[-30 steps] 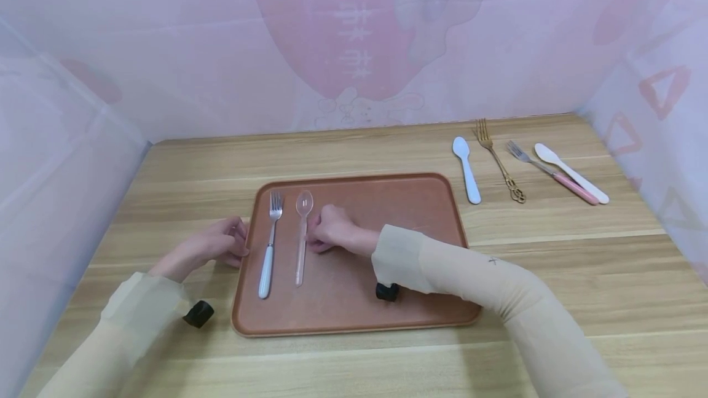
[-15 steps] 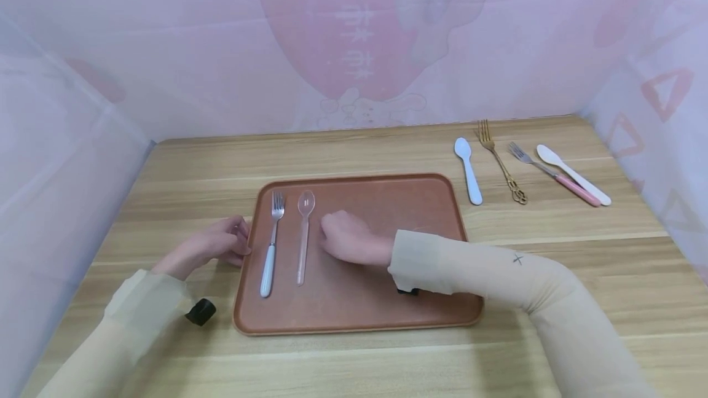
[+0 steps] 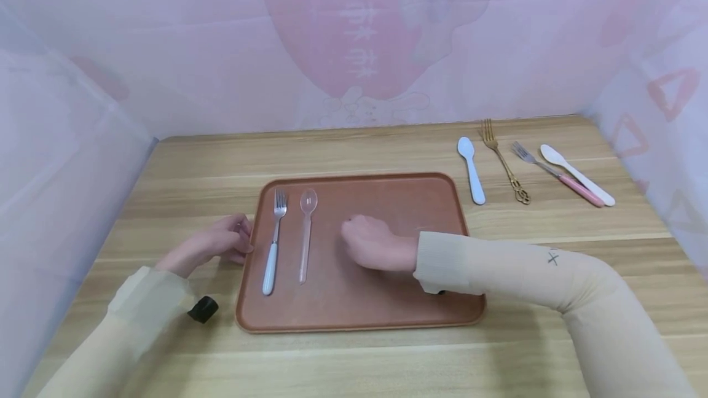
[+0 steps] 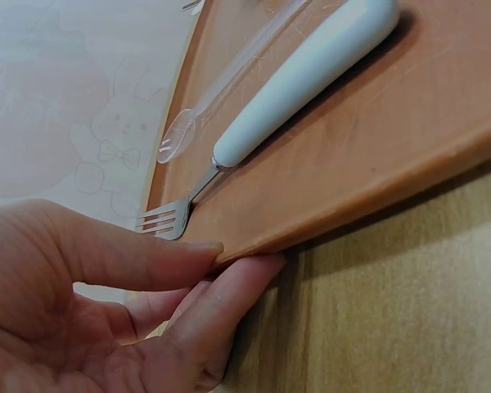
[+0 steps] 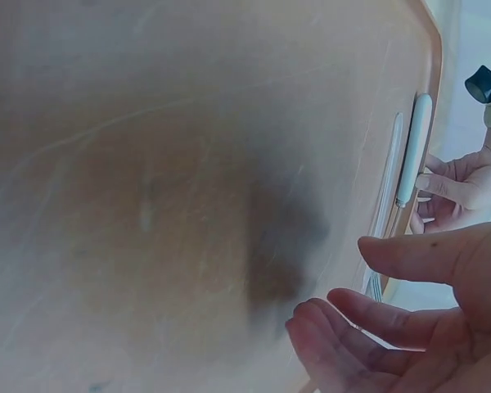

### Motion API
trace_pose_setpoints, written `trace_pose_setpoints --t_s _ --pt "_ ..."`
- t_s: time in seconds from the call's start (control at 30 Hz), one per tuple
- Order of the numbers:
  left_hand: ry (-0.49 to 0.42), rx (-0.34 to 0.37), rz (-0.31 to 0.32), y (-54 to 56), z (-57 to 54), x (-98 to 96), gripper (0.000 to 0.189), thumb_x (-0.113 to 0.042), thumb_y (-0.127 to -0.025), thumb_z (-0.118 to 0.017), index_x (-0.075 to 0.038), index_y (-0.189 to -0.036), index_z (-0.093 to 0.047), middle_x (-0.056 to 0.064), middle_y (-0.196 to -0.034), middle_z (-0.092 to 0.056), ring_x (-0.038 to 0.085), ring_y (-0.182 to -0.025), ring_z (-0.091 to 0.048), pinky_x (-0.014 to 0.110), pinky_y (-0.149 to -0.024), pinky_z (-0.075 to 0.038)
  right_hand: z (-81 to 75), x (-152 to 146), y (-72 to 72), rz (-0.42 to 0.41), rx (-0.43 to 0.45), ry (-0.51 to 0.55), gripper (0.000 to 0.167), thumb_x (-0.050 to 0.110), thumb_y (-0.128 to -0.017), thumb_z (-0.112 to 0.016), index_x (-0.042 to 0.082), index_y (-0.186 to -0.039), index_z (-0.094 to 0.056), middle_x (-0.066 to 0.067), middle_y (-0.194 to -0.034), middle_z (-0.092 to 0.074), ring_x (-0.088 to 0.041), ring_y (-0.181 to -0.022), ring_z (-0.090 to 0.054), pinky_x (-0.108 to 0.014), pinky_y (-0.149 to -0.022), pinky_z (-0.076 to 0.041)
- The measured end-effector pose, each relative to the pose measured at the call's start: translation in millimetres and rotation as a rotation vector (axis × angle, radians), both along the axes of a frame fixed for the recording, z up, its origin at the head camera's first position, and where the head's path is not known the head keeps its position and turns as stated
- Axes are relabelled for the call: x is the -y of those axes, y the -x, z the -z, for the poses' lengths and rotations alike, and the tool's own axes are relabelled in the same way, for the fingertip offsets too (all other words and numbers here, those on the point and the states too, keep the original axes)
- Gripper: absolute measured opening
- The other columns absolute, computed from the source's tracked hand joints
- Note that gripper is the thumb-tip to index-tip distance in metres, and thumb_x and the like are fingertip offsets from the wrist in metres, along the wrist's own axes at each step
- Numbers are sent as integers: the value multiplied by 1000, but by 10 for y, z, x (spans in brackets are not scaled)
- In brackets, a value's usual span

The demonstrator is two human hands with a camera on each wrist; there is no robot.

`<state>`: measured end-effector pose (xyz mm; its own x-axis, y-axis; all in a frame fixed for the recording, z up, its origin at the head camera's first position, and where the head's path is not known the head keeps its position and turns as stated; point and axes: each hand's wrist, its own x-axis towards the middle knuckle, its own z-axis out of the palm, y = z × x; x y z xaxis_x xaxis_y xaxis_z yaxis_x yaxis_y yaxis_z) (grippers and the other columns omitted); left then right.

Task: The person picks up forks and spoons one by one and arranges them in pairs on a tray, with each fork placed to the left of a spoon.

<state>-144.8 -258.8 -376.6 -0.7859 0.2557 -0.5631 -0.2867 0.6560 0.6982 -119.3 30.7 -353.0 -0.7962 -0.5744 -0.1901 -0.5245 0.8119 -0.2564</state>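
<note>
My left hand [image 3: 218, 242] pinches the left edge of a brown tray [image 3: 381, 306], thumb on the rim and fingers beneath it in the left wrist view. Above the tray's middle, my right hand [image 3: 373, 244] holds nothing; the right wrist view shows its thumb [image 5: 413, 258] apart from loosely bent fingers. A fork with a pale handle [image 3: 270, 269] lies lengthwise near the tray's left side. Beside it, to the right, lies a clear plastic spoon [image 3: 305, 244], roughly parallel and apart from the fork.
On the wooden table [image 3: 387, 364], right of the tray, lie a pale blue spoon [image 3: 471, 171], an ornate gold fork [image 3: 504, 164], a pink-handled fork [image 3: 575, 189] and a white spoon [image 3: 581, 178]. A printed pink cloth [image 3: 210, 66] stands behind the table.
My right hand has moved to the right, away from the clear spoon, across the tray. The left hand stays at the tray's edge. Fork and spoon lie where they were.
</note>
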Motion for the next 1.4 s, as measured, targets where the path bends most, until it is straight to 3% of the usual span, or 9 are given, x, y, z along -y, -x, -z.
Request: trace_pose_setpoints --t_s 0.43,0.83,1.4 --pt "29 9 -1 -17 3 -10 33 3 -76 -55 6 -104 -38 25 -103 -50 23 -79 -61 34 -69 -57 -102 -260 -6 24 108 -78 18 6 -87 -46 11 -71 -53 -2 -67 -49 -17 -62 -49 -28 -47 -44" --pt "51 15 2 -20 -18 -13 33 2 -76 -56 6 -104 -38 24 -102 -51 22 -79 -60 33 -68 -57 -204 -412 -19 16 117 -114 16 4 -85 -48 10 -71 -53 -4 -69 -49 -18 -62 -49 -29 -45 -43" --pt "57 -4 7 10 0 -20 33 3 -75 -56 6 -102 -39 25 -100 -51 22 -75 -60 33 -65 -57 -327 -738 74 96 188 -155 11 8 -85 -52 10 -75 -52 -3 -67 -50 -16 -59 -48 -24 -46 -40"
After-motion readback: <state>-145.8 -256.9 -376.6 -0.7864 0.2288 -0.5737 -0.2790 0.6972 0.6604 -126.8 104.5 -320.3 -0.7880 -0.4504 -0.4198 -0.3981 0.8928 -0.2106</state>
